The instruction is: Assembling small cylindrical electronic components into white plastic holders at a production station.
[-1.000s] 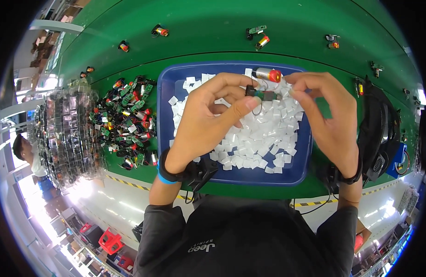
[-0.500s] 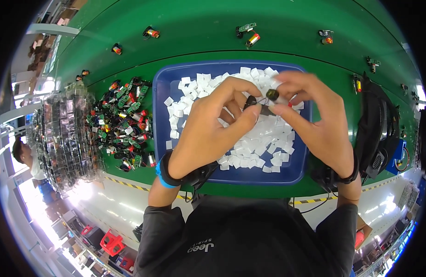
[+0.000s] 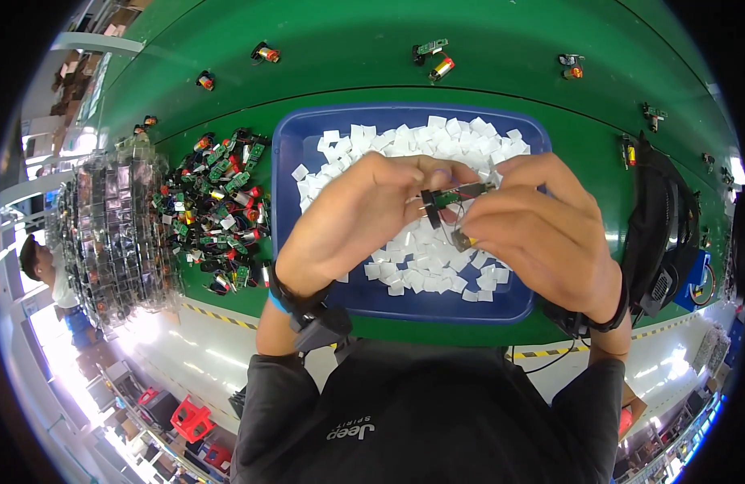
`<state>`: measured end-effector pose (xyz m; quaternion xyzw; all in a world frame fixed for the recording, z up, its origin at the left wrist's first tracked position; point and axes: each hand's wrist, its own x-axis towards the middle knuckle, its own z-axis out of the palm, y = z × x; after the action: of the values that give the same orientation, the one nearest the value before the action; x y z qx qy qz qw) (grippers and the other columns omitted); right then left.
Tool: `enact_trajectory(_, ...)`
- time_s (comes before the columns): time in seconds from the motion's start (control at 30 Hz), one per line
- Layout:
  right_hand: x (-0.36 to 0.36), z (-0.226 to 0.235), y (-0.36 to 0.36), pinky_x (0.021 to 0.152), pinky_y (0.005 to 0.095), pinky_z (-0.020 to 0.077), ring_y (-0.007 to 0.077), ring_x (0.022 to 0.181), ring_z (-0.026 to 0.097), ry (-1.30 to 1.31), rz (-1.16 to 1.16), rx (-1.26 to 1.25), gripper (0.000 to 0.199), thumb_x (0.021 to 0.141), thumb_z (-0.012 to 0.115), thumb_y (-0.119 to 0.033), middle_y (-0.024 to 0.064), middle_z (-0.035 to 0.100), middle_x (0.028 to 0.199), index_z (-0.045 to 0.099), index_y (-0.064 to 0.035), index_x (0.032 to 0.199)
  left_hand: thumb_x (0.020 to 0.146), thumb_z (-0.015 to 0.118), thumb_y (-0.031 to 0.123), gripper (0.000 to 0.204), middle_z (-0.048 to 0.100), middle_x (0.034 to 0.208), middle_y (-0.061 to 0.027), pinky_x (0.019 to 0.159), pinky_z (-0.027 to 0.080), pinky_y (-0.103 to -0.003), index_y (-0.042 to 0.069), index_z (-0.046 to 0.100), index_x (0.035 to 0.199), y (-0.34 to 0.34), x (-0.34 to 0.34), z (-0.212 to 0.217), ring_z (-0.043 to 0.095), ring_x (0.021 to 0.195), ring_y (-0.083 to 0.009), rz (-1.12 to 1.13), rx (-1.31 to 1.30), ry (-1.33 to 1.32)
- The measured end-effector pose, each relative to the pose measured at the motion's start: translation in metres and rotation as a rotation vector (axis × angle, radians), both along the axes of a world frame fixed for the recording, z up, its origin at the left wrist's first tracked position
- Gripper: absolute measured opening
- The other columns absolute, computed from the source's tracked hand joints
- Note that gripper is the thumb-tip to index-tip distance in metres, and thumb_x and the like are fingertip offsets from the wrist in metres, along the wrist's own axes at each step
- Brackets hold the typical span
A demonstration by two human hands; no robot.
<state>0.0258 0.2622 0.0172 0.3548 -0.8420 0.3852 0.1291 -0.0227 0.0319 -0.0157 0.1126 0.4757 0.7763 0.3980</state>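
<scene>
A small green circuit board (image 3: 449,196) with a black end piece (image 3: 430,209) is held above a blue bin (image 3: 409,110) of small white square pieces (image 3: 433,270). Thin wires run from it to a small cylindrical part (image 3: 463,240), which hangs just below. My left hand (image 3: 352,214) is closed around the board's left end, its fingertips partly hidden behind it. Closed at the other side, my right hand (image 3: 542,230) pinches the board's right end, and its fingers also touch the cylinder. Those fingers cover part of both.
A heap of similar wired boards (image 3: 219,210) lies left of the bin, beside stacked clear plastic trays (image 3: 114,234). Several single assemblies (image 3: 442,66) are spread over the green table (image 3: 340,56). A black bag (image 3: 659,218) lies at the right. Another person (image 3: 41,266) is at far left.
My left wrist has rolled, and the hand has come round the board. The board has turned, showing its green side. The right hand has moved down, and the cylinder now hangs lower.
</scene>
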Motion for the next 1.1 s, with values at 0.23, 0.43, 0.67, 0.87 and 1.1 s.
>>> enact_trajectory(0.23,-0.004,0.006,0.002,0.073,0.0377,0.0534,0.0298,0.086,0.063,0.152,-0.073,0.040,0.032,0.061,0.081,0.001,0.0085,0.072,0.096,0.070,-0.0013,0.091,0.099,0.050,0.029,0.042,0.058,0.136,-0.0198,0.108,0.037,-0.042,-0.002,0.059,0.126,0.003,0.007,0.012,0.056,0.122,-0.0265,0.131,-0.043,0.181)
enact_trajectory(0.43,-0.002,0.001,0.000,0.074,0.0380,0.0549,0.0304,0.087,0.064,0.196,-0.180,0.053,0.032,0.065,0.083,0.001,0.0100,0.074,0.102,0.070,-0.0012,0.094,0.100,0.055,0.010,0.032,0.065,0.125,-0.0149,0.098,0.050,-0.036,-0.003,0.053,0.130,0.010,0.017,0.018,0.060,0.117,-0.0212,0.151,-0.160,0.076)
enact_trajectory(0.67,0.006,0.007,-0.005,0.063,0.0316,0.0530,0.0243,0.086,0.065,0.212,-0.187,0.149,0.027,0.068,0.080,0.001,0.0074,0.075,0.102,0.071,-0.0014,0.093,0.097,0.058,0.003,0.035,0.064,0.124,-0.0138,0.093,0.054,-0.035,-0.002,0.053,0.131,0.012,0.018,0.009,0.062,0.113,-0.0198,0.126,-0.125,0.079)
enact_trajectory(0.87,0.014,0.015,-0.008,0.058,0.0285,0.0493,0.0211,0.086,0.065,0.302,-0.181,0.295,0.027,0.069,0.078,-0.002,0.0050,0.075,0.101,0.074,-0.0022,0.095,0.091,0.054,-0.010,0.039,0.062,0.122,-0.0121,0.084,0.056,-0.029,-0.003,0.053,0.129,0.020,0.028,0.015,0.064,0.100,-0.0160,0.177,-0.268,0.330)
enact_trajectory(1.1,0.012,0.007,-0.008,0.055,0.0275,0.0466,0.0196,0.086,0.065,0.349,-0.219,0.326,0.031,0.067,0.077,-0.004,0.0037,0.075,0.100,0.076,-0.0029,0.098,0.088,0.054,-0.014,0.039,0.065,0.114,-0.0113,0.076,0.057,-0.025,-0.005,0.058,0.125,0.016,0.029,0.018,0.065,0.095,-0.0142,0.111,-0.414,0.370)
